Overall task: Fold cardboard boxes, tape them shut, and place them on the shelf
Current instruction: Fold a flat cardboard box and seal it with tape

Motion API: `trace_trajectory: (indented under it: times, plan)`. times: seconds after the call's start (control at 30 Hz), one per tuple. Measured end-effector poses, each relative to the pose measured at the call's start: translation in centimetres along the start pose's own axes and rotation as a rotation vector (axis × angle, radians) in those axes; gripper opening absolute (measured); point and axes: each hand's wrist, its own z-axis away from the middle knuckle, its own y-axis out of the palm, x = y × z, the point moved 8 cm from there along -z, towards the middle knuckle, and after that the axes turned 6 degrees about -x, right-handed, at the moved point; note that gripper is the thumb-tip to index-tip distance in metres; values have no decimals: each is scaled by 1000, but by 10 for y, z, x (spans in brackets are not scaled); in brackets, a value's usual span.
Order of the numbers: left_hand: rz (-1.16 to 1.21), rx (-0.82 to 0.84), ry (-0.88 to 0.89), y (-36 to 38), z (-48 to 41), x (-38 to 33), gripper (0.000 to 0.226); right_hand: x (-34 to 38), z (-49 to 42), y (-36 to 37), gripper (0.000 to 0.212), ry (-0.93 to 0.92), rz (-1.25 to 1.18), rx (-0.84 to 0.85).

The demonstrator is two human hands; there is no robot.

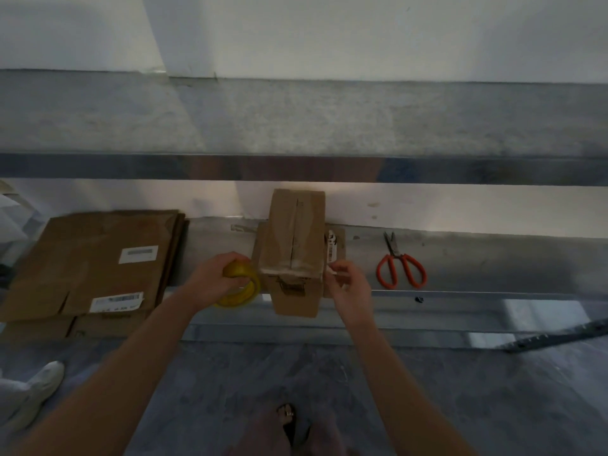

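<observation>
L hand [214, 274] grips yellow tape roll [237, 270]; R hand [348, 286] pinches tape end at brown box [296, 238]. Labels [138, 254] on flat cardboard [88, 238] too blurred to read. Orange-handled scissors [399, 263] on steel shelf [477, 258].

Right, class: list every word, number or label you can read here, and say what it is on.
None can be read.
Upper white label on the flat cardboard: blurred.
Lower barcode label there: blurred.
White label beside the box: blurred.
Dark print on the box's front: blurred.
</observation>
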Motion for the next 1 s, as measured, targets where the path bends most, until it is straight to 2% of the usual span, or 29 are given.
trace_trajectory:
  times: [0.13, 0.3, 0.4, 0.53, 0.63, 0.8, 1.0]
  plan:
    - [14, -18, -25, 0, 3, 3, 41, -1, 11, 4, 22, -102, 90, 51]
    - [39, -23, -4, -7, 3, -3, 38, 9, 28, 6, 33, -64, 63, 148]
    - [-3, 9, 47, -13, -1, -5, 37, 15, 32, 12, 40, -8, 102, 93]
    - [-45, 67, 87, -25, -8, -1, 38, 24, 26, 21, 74, 52, 196, -44]
    - [-70, 105, 143, -33, -10, -3, 38, 29, 19, 37, 49, 77, 173, -49]
    - [-61, 127, 232, -51, -12, -15, 33, 29, 13, 45, 57, 97, 158, -55]
    - [-106, 141, 316, -72, -20, -31, 31, 25, 5, 49, 49, 136, -31, -25]
